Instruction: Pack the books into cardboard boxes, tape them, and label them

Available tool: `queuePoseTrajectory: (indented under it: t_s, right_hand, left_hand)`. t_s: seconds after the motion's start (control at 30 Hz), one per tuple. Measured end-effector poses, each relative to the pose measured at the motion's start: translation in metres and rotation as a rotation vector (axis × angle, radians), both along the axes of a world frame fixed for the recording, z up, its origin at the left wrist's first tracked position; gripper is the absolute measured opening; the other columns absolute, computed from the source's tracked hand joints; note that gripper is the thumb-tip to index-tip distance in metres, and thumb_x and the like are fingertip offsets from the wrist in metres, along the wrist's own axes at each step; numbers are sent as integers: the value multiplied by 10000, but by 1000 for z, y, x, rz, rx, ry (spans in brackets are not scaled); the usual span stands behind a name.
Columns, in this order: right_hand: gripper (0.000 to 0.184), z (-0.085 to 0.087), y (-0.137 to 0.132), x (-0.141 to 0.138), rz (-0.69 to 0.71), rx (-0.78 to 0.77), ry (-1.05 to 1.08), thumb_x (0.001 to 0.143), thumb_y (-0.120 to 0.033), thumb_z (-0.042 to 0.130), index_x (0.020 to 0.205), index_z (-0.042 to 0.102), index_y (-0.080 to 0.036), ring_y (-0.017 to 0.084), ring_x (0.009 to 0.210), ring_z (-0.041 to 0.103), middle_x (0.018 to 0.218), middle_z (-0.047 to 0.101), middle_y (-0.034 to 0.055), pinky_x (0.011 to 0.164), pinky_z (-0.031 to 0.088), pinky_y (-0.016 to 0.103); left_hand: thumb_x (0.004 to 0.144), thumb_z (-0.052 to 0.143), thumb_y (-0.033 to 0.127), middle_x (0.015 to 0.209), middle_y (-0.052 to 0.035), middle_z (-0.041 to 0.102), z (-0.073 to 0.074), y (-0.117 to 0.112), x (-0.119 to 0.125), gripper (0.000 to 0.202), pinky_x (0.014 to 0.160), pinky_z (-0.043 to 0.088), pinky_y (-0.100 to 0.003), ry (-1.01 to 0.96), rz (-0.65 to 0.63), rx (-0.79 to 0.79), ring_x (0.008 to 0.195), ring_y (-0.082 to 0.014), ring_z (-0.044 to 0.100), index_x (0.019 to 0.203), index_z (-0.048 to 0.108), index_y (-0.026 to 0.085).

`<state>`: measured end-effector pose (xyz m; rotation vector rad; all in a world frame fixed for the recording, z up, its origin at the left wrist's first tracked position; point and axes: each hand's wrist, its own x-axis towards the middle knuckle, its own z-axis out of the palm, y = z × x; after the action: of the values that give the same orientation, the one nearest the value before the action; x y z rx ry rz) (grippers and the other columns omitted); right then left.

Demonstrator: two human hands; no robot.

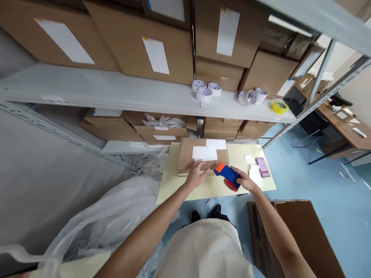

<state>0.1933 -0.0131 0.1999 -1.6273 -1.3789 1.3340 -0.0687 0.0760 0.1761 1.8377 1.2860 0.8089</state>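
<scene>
A closed cardboard box with white paper labels on its top sits on a pale yellow tabletop. My left hand is at the box's near side, fingers apart, its fingertips by the lower edge of a label. My right hand grips a blue and orange tape dispenser, held just off the box's near right corner. The roll in the dispenser hangs on its underside.
Tape rolls and a yellow roll stand on the grey shelf above the table. White papers and a purple item lie at right. Plastic wrap heaps at left; an open carton stands at lower right.
</scene>
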Motion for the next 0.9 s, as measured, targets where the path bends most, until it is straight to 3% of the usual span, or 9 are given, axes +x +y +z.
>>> queuePoseTrajectory:
  t_s: [0.13,0.27,0.37,0.47,0.6,0.67,0.77,0.9]
  right_hand:
    - [790,7,-13,-26,-127,270,-114,685,-153,561,1455,398,-228,232,867,647,1012,672,57,817,557,438]
    - [429,14,-23,-56,-228,538,-329,825,-211,553,1252,553,-253,280,996,644,1052,682,98,892,525,491]
    - [220,15,-24,-73,-176,662,-526,904,-214,487,1056,638,-263,298,951,644,988,700,110,885,505,528]
    - [291,14,-22,-81,-56,728,-644,951,-172,398,999,667,-274,273,899,653,994,716,107,873,499,511]
    - [314,17,-16,-70,43,774,-708,957,-163,419,1071,682,-291,277,1100,636,1216,681,113,980,449,520]
    - [255,23,-10,-55,-18,794,-739,924,-258,548,1146,672,-278,346,1286,529,1365,590,148,1050,382,578]
    - [487,38,13,-25,-118,821,-706,843,-396,685,1298,597,-248,409,1426,358,1528,401,190,1083,362,606]
    - [397,58,71,10,-153,886,-565,908,-364,616,1293,592,-268,309,1361,481,1452,497,154,1069,456,510]
  left_hand:
    - [717,721,424,1073,-104,716,24,-30,16,271,974,531,-459,-251,56,-130,1033,-288,677,919,686,247]
    - [635,818,460,1069,-101,723,52,-51,38,428,788,588,-391,-534,56,-472,869,-244,717,967,685,226]
    - [635,825,502,1178,-113,686,66,-54,49,494,706,577,-326,-661,111,-655,932,-232,712,1003,665,214]
    - [582,876,445,1189,-117,679,72,-51,55,532,706,575,-307,-752,170,-705,973,-235,703,990,638,201]
    - [570,886,369,1092,-118,712,78,-34,59,512,728,592,-329,-814,173,-684,930,-236,712,975,635,182]
    - [587,870,370,1095,-118,712,84,-19,62,478,715,596,-332,-786,162,-636,898,-233,716,964,646,177]
    - [600,855,383,1109,-120,710,98,13,72,454,689,597,-324,-729,137,-536,880,-229,716,949,650,177]
    - [599,845,442,981,-85,729,114,67,98,466,693,584,-332,-715,135,-425,821,-205,708,909,605,189]
